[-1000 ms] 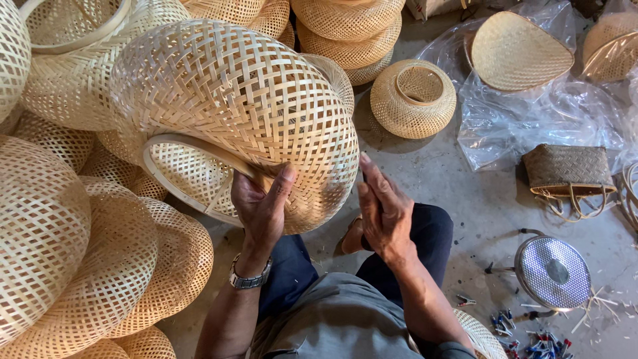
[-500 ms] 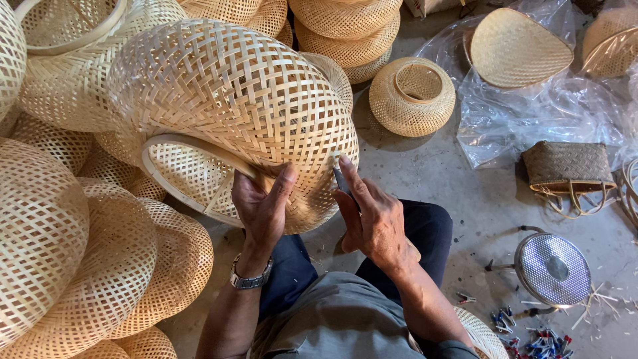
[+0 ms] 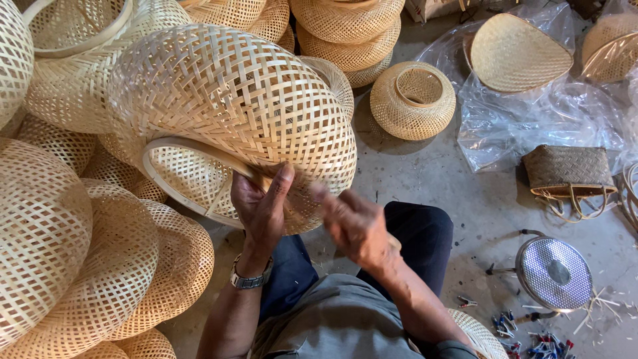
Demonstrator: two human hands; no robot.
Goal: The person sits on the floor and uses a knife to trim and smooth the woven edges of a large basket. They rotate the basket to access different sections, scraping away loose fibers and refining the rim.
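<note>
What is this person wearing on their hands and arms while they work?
Both hands are bare, with no gloves. The left hand has a silver metal wristwatch on its wrist. The right hand wears nothing visible. Both forearms are uncovered; a grey shirt covers the body.

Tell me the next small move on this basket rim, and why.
Probably press the right hand onto the rim beside the left hand. The left already grips the rim of the big basket, whose opening faces the person; the right sits blurred at the weave's lower edge, its grip unclear, so the edge there looks unfinished.
</note>
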